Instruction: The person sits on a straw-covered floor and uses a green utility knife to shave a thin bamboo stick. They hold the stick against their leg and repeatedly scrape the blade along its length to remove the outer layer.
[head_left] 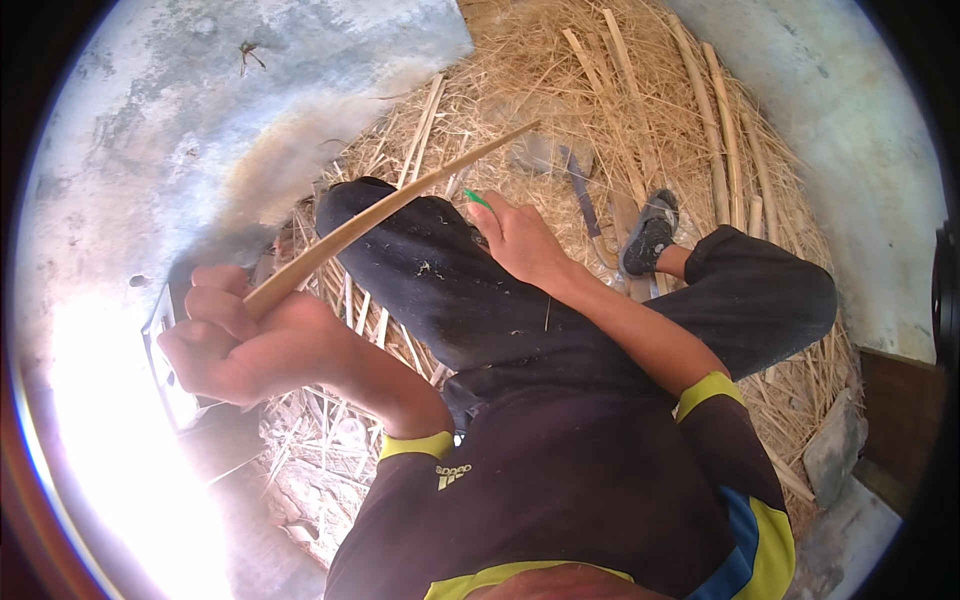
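Note:
My left hand, raised at the left, is closed around the thick end of a long split bamboo strip. The strip slants up and to the right across my raised knee, and its thin tip reaches over the straw. Beside my dark trouser leg, my right hand is closed, with a small green piece sticking out by its thumb. The rest of what it holds is hidden. Beyond this hand, a long dark-bladed tool with a curved light-brown end lies near my sandalled foot.
Straw and shavings cover the floor. Several long bamboo poles lie at the far right. A flat grey stone sits past my knee, and another stone is at the right. Pale walls close in on both sides.

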